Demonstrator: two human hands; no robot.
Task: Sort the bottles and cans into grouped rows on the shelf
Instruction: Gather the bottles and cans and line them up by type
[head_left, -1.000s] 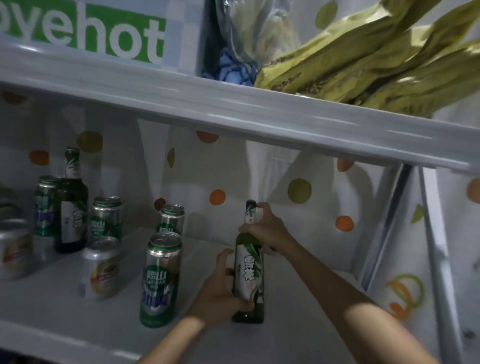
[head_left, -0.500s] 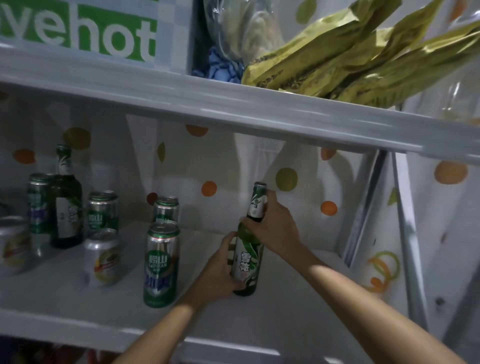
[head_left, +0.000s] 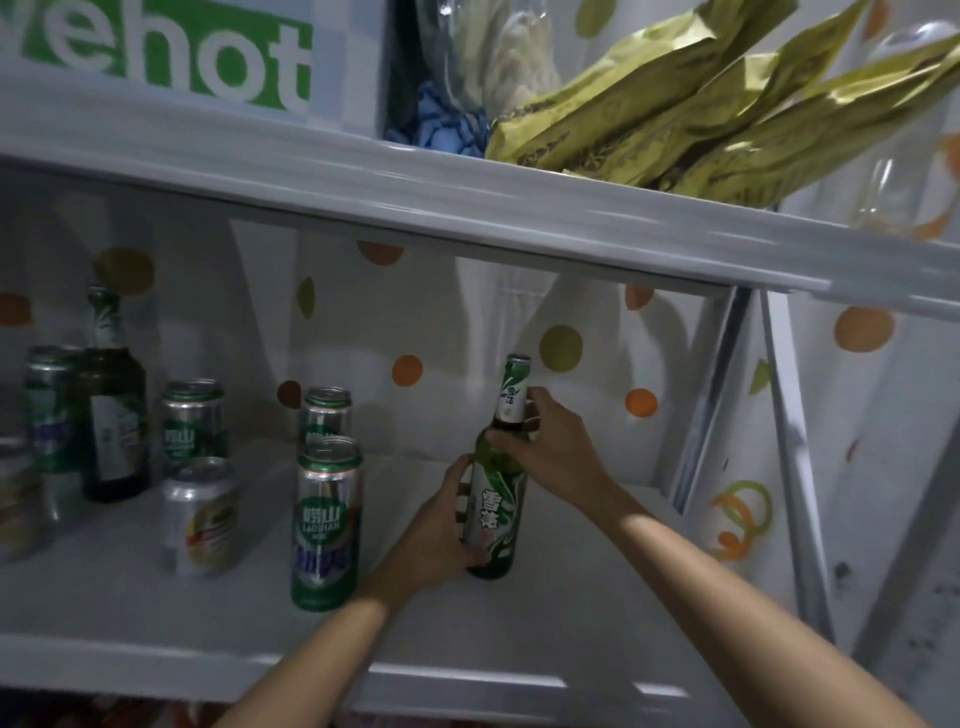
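I have both hands on the green glass bottle with the white-and-green label (head_left: 496, 514). My left hand (head_left: 441, 525) wraps round its lower body, and my right hand (head_left: 550, 447) grips it at the neck and shoulder. The bottle is near the middle of the white shelf board (head_left: 597, 597), leaning slightly with its cap toward the right. I cannot tell whether its base touches the board or sits just off it.

Just to its left stands a tall green-and-silver can (head_left: 326, 525), with a shorter green can (head_left: 326, 415) behind that. The other dark green glass bottle (head_left: 111, 405) is well apart, at the far left among more cans.

I judge this bottle is mid-placement. To form a bottle row, the next move should carry it left beside the other bottle. It needs to stay upright, pass clear of the tall can and keep below the grey upper shelf (head_left: 467, 208).
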